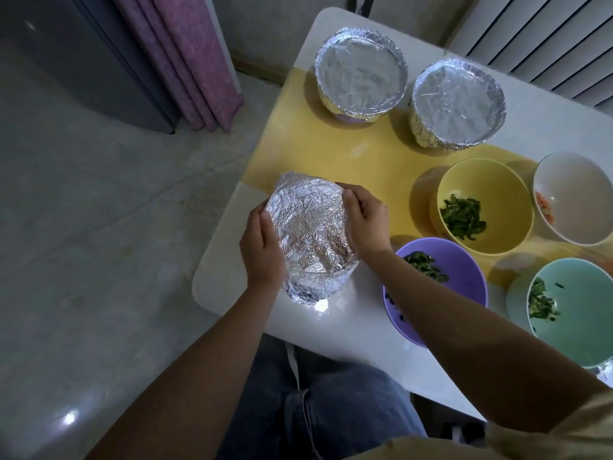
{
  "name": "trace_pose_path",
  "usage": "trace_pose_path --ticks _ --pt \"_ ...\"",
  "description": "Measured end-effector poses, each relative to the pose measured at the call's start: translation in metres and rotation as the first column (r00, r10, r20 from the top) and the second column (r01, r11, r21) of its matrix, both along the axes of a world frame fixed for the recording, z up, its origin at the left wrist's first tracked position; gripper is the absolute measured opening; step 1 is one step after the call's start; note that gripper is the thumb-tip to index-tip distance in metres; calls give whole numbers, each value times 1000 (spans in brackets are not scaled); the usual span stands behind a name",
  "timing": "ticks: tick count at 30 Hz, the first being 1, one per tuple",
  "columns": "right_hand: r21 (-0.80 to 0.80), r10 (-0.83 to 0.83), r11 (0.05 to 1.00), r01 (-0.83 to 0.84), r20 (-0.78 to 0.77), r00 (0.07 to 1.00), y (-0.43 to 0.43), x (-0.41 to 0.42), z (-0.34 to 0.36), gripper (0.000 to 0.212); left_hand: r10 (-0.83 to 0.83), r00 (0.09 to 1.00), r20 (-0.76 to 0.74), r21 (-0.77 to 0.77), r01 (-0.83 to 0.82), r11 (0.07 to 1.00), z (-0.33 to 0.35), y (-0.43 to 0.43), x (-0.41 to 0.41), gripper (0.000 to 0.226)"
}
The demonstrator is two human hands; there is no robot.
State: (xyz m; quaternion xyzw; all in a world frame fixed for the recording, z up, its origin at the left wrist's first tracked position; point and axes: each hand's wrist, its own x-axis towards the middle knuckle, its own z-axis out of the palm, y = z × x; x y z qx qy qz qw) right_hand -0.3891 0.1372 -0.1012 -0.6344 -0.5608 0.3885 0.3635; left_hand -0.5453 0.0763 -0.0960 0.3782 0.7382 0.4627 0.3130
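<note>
A bowl wrapped all over in crinkled foil (pixel 310 234) is near the table's left front corner, tilted toward me. My left hand (pixel 262 252) holds its left side, fingers curled against the foil. My right hand (pixel 363 219) grips its right rim, fingers curled over the edge. Two more foil-covered bowls, one at the far left (pixel 360 71) and one to its right (pixel 459 102), stand upright at the far end of the table.
Open bowls stand to the right: a yellow one (pixel 497 180) and a purple one (pixel 464 270) with green vegetable pieces, a teal one (pixel 583 303) with greens, a white one (pixel 577 187). The white table (pixel 331 327) carries a yellow mat (pixel 331 151). My knees sit below its edge.
</note>
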Motion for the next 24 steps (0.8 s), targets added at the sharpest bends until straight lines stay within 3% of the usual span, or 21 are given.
trace_pose_path --ticks 6,8,11,14,16,18,20,24 --pt "-106 -8 994 -5 -120 993 -1 0 5 22 91 951 295 -203 -30 979 16 5 -3 39" --pt "-134 7 991 -23 -119 993 -1 0 7 21 109 930 352 -258 -15 966 19 5 -4 35" --pt "-163 58 984 -71 -80 995 -1 1 11 32 105 928 358 -303 9 953 21 5 -9 49" --pt "-99 94 991 -89 52 994 -1 5 16 36 16 999 40 -66 -13 998 17 -1 -13 48" --pt "37 114 992 -120 136 984 0 7 22 42 -63 986 -156 49 71 996 11 -3 -12 49" --pt "136 196 964 -230 222 955 -1 3 27 43 -175 938 -300 21 190 982 10 -3 -4 48" --pt "111 273 941 -319 308 912 -2 -2 23 44 -246 883 -400 -44 249 967 8 0 3 50" --pt "92 252 949 -301 348 903 -3 -1 12 41 -244 875 -418 -39 251 967 3 0 1 45"
